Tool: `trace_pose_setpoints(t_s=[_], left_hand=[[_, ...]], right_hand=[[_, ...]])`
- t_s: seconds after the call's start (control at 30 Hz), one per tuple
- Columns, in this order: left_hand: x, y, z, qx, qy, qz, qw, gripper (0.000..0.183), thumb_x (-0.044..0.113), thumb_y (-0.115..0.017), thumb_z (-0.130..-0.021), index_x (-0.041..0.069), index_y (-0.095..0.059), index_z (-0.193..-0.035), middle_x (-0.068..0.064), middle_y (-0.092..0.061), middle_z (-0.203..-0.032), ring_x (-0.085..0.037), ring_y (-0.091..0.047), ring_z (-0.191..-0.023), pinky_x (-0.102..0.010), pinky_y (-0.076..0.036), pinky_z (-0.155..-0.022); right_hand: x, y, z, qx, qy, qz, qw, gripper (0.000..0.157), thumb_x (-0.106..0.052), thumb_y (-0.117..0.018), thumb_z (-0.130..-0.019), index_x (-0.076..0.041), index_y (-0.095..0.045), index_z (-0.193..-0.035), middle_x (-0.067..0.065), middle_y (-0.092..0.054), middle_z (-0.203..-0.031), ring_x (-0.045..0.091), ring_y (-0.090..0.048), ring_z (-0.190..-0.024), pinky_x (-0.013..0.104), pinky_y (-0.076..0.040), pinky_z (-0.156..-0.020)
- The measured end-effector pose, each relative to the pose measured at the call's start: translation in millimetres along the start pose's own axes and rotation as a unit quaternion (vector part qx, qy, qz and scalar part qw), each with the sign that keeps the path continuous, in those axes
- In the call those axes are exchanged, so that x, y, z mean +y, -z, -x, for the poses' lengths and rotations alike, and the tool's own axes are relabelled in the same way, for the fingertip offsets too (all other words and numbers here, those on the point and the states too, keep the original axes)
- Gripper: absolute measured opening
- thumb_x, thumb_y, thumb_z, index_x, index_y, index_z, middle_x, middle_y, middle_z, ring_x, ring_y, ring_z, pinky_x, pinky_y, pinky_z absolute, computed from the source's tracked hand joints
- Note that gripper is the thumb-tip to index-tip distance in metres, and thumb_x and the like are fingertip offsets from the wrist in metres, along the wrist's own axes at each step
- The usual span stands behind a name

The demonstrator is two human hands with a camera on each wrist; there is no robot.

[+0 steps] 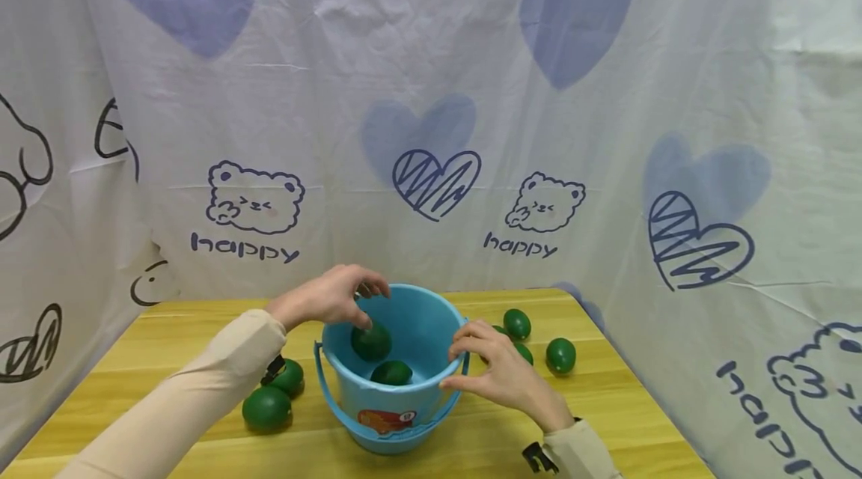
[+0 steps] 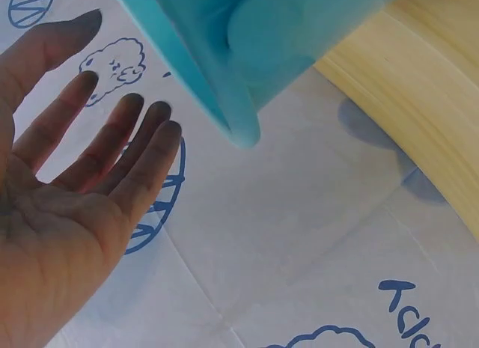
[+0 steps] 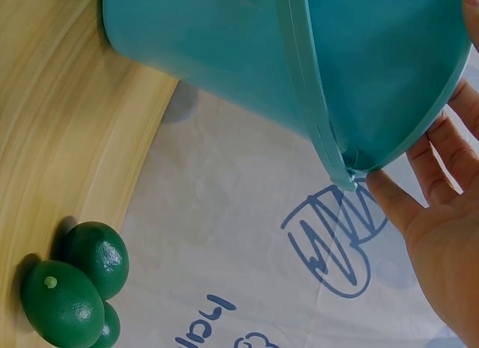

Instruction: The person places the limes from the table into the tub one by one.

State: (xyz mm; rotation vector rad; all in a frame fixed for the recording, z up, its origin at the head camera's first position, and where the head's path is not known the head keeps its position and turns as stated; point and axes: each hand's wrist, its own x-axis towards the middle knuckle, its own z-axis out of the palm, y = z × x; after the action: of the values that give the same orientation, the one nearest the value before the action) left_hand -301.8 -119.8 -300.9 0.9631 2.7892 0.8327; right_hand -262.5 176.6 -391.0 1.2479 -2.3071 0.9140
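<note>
A light blue bucket (image 1: 404, 389) stands upright on the table, its handle hanging down the near side. Inside are two dark green, glossy limes: an upper lime (image 1: 371, 343) by the left wall and a lower lime (image 1: 391, 373) nearer the front. My left hand (image 1: 337, 296) hovers over the bucket's left rim, thumb close above the upper lime. In the left wrist view, its fingers (image 2: 112, 150) are spread and hold nothing. The fingertips of my right hand (image 1: 498, 367) touch the right rim; in the right wrist view they spread along it beside the handle joint (image 3: 348, 179).
Two limes (image 1: 267, 409) lie left of the bucket on the wooden table (image 1: 592, 419). Several more, including one lime (image 1: 560, 355) set apart, lie to its right. A white printed cloth (image 1: 431, 52) hangs behind the table's far edge and along its sides.
</note>
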Motion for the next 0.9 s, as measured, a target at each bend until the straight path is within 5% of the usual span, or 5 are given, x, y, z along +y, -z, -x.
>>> trace_pose_setpoints(t_s=[0.5, 0.9], left_hand=[[-10.6, 4.5, 9.4, 0.067, -0.023, 0.009, 0.9974, 0.022, 0.017, -0.073, -0.076, 0.015, -0.068, -0.097, 0.003, -0.065, -0.093, -0.018, -0.061, -0.088, -0.029, -0.053, -0.072], [-17.6, 3.2, 27.3, 0.095, -0.013, 0.020, 0.9952, 0.031, 0.040, -0.068, -0.079, 0.020, -0.067, -0.102, 0.007, -0.064, -0.098, -0.012, -0.059, -0.089, -0.030, -0.052, -0.075]], right_hand=[[2, -2.0, 1, 0.001, -0.002, 0.011, 1.000, 0.024, -0.042, -0.072, -0.073, -0.029, -0.060, -0.090, -0.014, -0.051, -0.100, 0.006, -0.047, -0.094, 0.030, -0.047, -0.078], [0, -2.0, 0, -0.003, -0.018, 0.014, 1.000, 0.026, -0.045, -0.072, -0.072, -0.030, -0.060, -0.089, -0.016, -0.051, -0.100, 0.004, -0.046, -0.095, 0.029, -0.047, -0.080]])
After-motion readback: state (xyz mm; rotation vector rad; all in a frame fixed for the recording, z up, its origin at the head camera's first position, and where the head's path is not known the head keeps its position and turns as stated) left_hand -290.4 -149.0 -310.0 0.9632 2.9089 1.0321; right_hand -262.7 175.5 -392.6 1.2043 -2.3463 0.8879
